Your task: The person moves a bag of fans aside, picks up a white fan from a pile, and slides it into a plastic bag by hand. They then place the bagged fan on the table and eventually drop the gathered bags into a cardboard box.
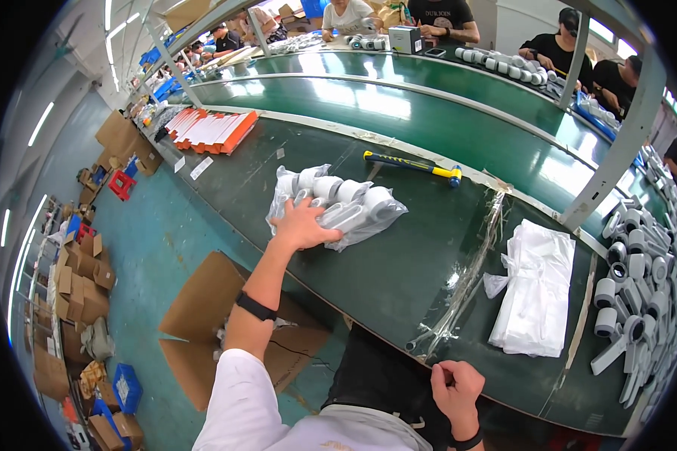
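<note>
A clear plastic bag [384, 214] on the dark green bench holds several white and grey parts with round heads and handles [344, 216]. My left hand [302, 225] is over the bag's near left side, its fingers spaced and curled over the parts through the film, thumb to the right. At the bench's near edge, my right hand [457, 387] is closed in a loose fist, and nothing shows in it. Just beyond that hand lies a stack of white plastic bags [535, 289]. Past the filled bag rests a hammer [414, 167] with a yellow and black handle.
Loose grey and white parts [639, 286] are heaped at the right. Orange and white folded cartons [212, 129] lie at the far left of the bench. Below my left arm stands an open cardboard box [203, 301]. Beyond a metal frame runs a green conveyor [459, 113], with people working behind it.
</note>
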Motion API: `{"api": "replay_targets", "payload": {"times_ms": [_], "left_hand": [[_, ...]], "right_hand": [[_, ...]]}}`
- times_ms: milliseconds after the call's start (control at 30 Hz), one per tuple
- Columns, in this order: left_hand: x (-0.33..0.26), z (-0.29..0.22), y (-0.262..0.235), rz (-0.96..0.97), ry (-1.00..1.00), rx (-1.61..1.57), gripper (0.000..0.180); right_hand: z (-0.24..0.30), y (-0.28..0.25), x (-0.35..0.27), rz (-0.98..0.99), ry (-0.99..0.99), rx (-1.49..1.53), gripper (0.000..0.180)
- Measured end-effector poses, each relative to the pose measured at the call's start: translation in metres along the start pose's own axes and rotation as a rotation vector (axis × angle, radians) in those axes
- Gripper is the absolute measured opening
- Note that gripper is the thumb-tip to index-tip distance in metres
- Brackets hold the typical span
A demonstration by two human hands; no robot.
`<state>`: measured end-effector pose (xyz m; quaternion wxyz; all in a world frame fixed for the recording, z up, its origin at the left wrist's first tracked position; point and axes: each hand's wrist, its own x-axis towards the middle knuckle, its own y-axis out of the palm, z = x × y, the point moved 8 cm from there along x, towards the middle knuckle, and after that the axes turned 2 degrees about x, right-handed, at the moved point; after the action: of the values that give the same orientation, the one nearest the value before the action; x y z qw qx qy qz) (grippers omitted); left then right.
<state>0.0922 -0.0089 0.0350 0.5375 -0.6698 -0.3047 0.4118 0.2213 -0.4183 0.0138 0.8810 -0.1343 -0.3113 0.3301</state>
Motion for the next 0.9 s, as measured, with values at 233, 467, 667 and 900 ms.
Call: {"api": "replay_targets", "payload": {"times_ms": [233, 467, 667, 900], "left_hand": [[0.0035, 0.0045, 0.0061, -0.049, 0.071, -0.006, 0.084], [0.0018, 0.0018, -0.0007, -0.061, 0.043, 0.053, 0.076], [-0.0005, 0.0057, 0.0008, -0.136, 0.053, 0.067, 0.072], [-0.0025, 0.0022, -0.0002, -0.116, 0.068, 0.047, 0.073]], "right_hand": [[0.0012, 0.0015, -0.0016, 0.000, -0.018, -0.009, 0.013], [0.0012, 0.0013, -0.0024, -0.011, -0.024, -0.016, 0.013], [0.0050, 0.0010, -0.0012, -0.002, -0.048, -0.013, 0.012], [0.0014, 0.0011, -0.0050, -0.022, -0.029, -0.020, 0.012]]}}
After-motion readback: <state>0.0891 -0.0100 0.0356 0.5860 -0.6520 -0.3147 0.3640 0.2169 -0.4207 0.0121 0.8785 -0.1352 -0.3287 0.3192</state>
